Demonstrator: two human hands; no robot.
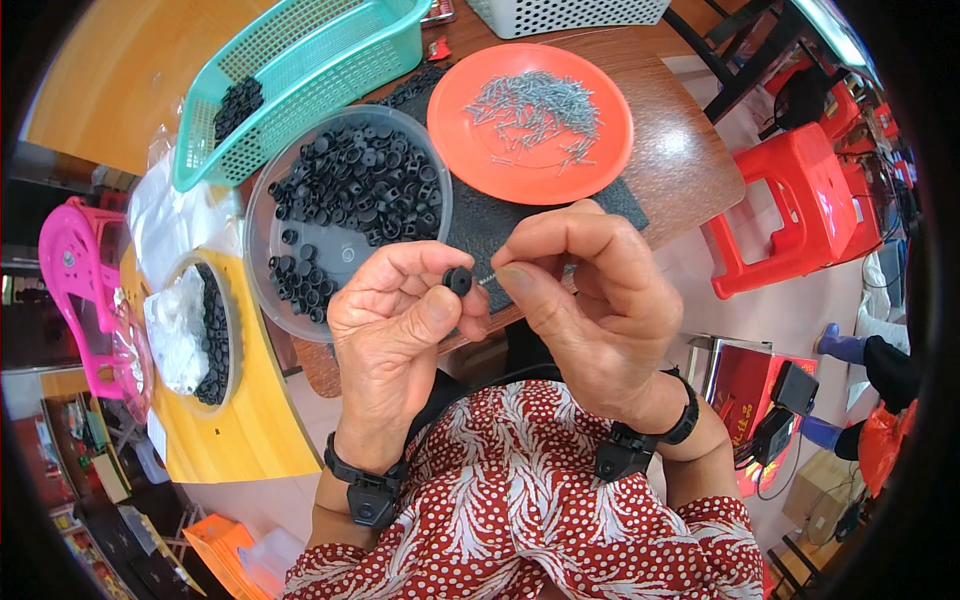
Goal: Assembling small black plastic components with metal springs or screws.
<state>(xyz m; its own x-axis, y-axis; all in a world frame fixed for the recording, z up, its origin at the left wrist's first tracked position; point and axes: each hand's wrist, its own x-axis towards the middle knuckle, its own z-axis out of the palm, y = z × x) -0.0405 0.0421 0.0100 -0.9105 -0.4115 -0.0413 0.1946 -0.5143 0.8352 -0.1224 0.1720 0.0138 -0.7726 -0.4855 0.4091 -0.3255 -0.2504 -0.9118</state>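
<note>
Far side of small black piece (pixel 458 281) hidden by left hand (pixel 393 318); thin metallic pin (pixel 485 281) hard to make out, one end lost at fingertips of right hand (pixel 600 300). White basket (pixel 570 14) cut off at upper edge. Black piece sits between left thumb and fingertips, held in pinch. Right thumb and forefinger closed narrowly at pin, just beside piece; firmness of grip cannot be told. Piece round, dark, central hole facing up. Clear bowl (pixel 345 252) of black pieces and orange-red plate (pixel 545 182) of pins beyond hands.
</note>
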